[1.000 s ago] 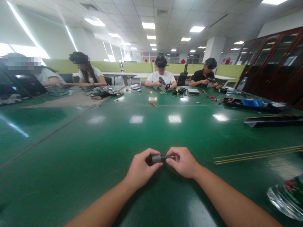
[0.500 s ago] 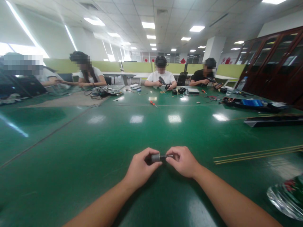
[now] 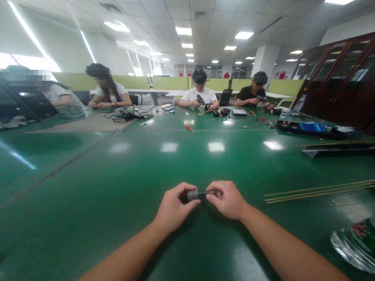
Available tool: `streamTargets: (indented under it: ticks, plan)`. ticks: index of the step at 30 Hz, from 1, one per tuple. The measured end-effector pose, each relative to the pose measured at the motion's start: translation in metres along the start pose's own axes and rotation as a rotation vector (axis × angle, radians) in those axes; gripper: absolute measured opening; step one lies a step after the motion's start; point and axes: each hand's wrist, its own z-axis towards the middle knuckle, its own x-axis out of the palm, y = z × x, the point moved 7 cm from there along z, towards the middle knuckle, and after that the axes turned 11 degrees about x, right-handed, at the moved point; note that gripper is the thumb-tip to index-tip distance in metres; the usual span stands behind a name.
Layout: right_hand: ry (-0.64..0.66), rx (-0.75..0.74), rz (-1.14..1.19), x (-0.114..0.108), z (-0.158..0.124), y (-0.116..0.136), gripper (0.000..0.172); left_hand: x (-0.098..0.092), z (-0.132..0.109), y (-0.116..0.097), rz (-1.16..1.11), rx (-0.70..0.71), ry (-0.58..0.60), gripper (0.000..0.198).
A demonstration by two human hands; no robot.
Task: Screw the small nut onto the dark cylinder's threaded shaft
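My left hand closes its thumb and fingers round a short grey metal cylinder. From its right side a thin dark shaft points level toward my right hand. The fingertips of that hand pinch the shaft's bright far end, which they partly cover. Cylinder and shaft form one small part held just above the green tabletop; its exact kind is too small to tell. Both forearms reach in from the bottom edge.
Thin brass-coloured rods lie at right, with a clear container below them. Farther back are a dark channel, a black tray and a red screwdriver. Several people sit across the table, one holding a power drill.
My hands and the grey part stay almost in place, the right hand shifting very slightly. At far left, a co-worker's arm has drawn back from the neighbouring person.
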Motion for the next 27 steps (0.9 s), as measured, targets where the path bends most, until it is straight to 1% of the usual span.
streamTargets:
  ticks: [8,15,27]
  plan:
    - [-0.003,0.006,0.009,-0.0017,-0.0006,0.0018,0.004,-0.0011,-0.0005,-0.0009,0.015,0.004,-0.005,0.023]
    - [0.004,0.008,0.001,0.0003,-0.0004,-0.002,0.003,-0.003,0.0002,-0.0032,0.019,-0.006,-0.011,0.022]
    - [0.001,0.027,-0.005,-0.0001,-0.0003,-0.0028,0.004,-0.003,0.0005,0.0,-0.003,-0.023,-0.007,0.023]
